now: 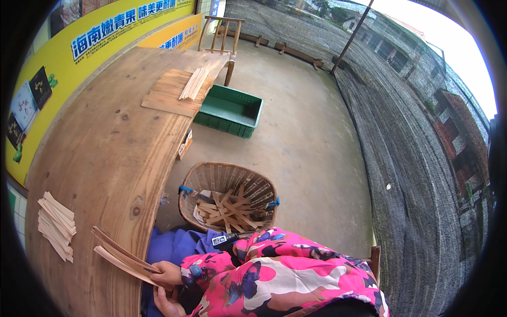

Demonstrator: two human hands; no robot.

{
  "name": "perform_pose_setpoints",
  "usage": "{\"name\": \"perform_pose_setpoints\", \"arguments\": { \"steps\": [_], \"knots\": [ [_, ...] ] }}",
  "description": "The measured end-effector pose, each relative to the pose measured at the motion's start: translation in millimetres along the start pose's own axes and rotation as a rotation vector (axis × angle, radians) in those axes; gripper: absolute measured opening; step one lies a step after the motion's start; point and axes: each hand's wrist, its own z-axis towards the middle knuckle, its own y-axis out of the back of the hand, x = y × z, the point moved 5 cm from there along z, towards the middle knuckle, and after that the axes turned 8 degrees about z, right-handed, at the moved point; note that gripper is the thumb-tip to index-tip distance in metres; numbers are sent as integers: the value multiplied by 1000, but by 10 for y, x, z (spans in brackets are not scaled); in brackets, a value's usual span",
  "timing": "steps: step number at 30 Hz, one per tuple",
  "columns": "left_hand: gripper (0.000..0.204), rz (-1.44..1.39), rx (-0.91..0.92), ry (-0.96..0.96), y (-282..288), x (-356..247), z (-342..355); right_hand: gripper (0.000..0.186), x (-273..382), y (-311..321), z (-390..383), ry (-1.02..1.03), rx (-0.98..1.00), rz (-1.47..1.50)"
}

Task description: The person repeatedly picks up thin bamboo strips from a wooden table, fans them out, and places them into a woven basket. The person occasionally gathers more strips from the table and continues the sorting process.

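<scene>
A small bundle of long, thin wooden strips (127,262) is held over the near edge of the wooden table (113,153), slightly fanned at its far end. My right hand (168,274), the upper one, is closed round the end nearest me. Just below it, my left hand (168,302) has its fingers against that same end of the bundle; part of its grip is hidden. Both sleeves are pink and patterned. On the table to the left lies a loose, overlapping pile of pale wooden strips (56,226).
Beside the table on the floor stands a wicker basket (193,177) holding many jumbled strips. A green plastic crate (222,126) is farther off. A thin board (161,100) bears a stack of strips (194,83) at the table's far end, near a wooden chair (232,53).
</scene>
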Motion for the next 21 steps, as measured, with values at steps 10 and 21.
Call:
{"name": "perform_pose_setpoints", "arguments": {
  "steps": [10, 21],
  "knots": [
    [39, -136, -16, 137, -85, -19, 38, 7, -28, 140, 78, -7, -97, 42],
    [43, -21, -14, 104, 58, 202, 108, 37, 85, 57, -4, 40, 55, -199]
  ]
}}
